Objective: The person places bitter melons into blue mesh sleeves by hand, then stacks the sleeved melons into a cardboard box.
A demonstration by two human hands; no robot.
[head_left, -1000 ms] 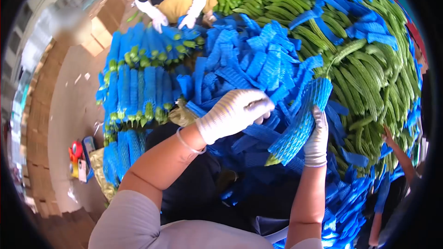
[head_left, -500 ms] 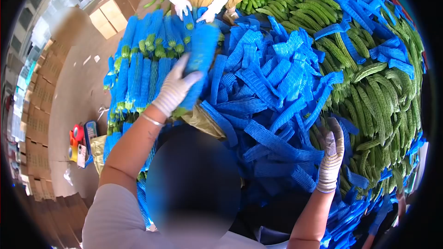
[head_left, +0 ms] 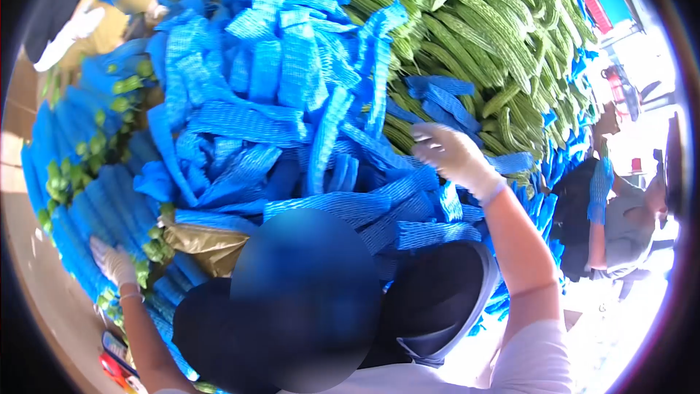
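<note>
My left hand (head_left: 115, 264), in a pale knit glove, rests with fingers stretched out on a row of gourds in blue foam-net sleeves (head_left: 109, 193) at the left. Green tips stick out of the sleeve ends. My right hand (head_left: 458, 164), gloved too, hovers with fingers apart and slightly bent at the border between loose blue net sleeves (head_left: 292, 66) and bare long green gourds (head_left: 481, 36). Nothing shows between its fingers. The loose sleeves lie in a tangled heap in front of me.
An olive-gold sheet (head_left: 211, 244) lies between the sleeved rows and my lap. A co-worker in white sleeves (head_left: 69, 36) sits at the upper left. Another person in grey (head_left: 627, 226) is at the far right. A red and orange object (head_left: 113, 371) stands on the floor, lower left.
My view has swung right. My left hand has gone from carrying a blue-sleeved bundle to lying on the sleeved row. My right hand stays near the bare gourds, its fingers now pointing left.
</note>
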